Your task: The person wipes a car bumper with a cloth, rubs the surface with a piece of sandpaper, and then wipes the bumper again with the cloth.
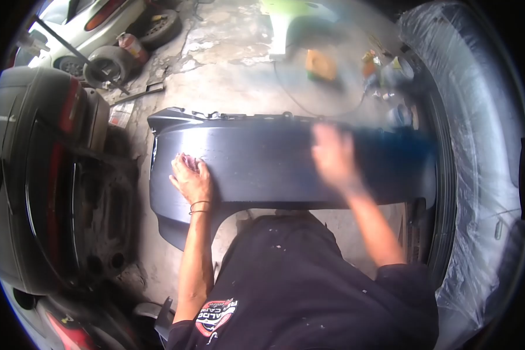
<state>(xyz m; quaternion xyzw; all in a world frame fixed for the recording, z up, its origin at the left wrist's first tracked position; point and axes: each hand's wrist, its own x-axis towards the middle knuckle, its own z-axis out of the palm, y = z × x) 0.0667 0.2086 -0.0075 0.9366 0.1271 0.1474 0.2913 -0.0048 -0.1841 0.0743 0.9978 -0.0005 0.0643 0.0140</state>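
A dark grey car fender [256, 160] lies across the view in front of me, its wheel-arch cut-out facing my body. My left hand [191, 179] is on its left part, beside a bright reflection. The fingers there are curled together, and what they hold, if anything, is too small to make out. Over the right-middle of the fender is my right hand [334, 154], smeared by motion. Its finger shape and any contact with the surface cannot be told. The fender's right end is blurred and bluish.
A dark car bumper [32, 175] stands at left, with tyres [108, 67] and a car behind. Plastic-wrapped bodywork [478, 175] runs along the right. On the concrete floor [227, 52] beyond the fender are a yellow object [321, 64], a thin cable and small clutter.
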